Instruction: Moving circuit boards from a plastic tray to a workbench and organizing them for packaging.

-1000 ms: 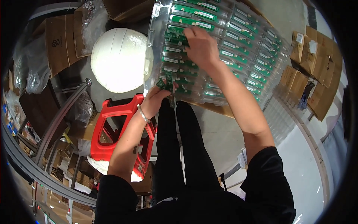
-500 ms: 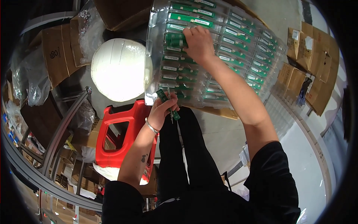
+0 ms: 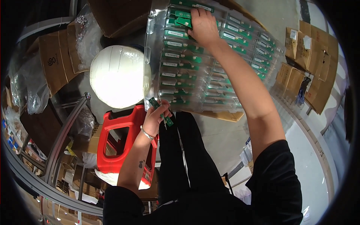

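Green circuit boards [image 3: 153,101] are pinched between the thumb and fingers of the left hand [image 3: 156,113], just toward nine o'clock from centre, crossing one another at a slant. Near twelve o'clock, the right hand [image 3: 204,28] is curled around the ends of more green boards [image 3: 183,21], at least two (its fingertips are partly hidden), over a clear plastic tray [image 3: 151,48]. That tray spreads toward one o'clock, its slots holding rows of similar boards. Progress looks partway, as a judgement: many boards lie seated, while those in both hands appear loose. White labels [image 3: 172,55] mark seated boards, their print too small to read; a brown carton [image 3: 52,62] between nine and ten bears a dark printed emblem. Farther out are a red stool [image 3: 122,120] at eight o'clock, a white wrapped bundle [image 3: 120,77] at ten, and other cartons [image 3: 313,56] at two.
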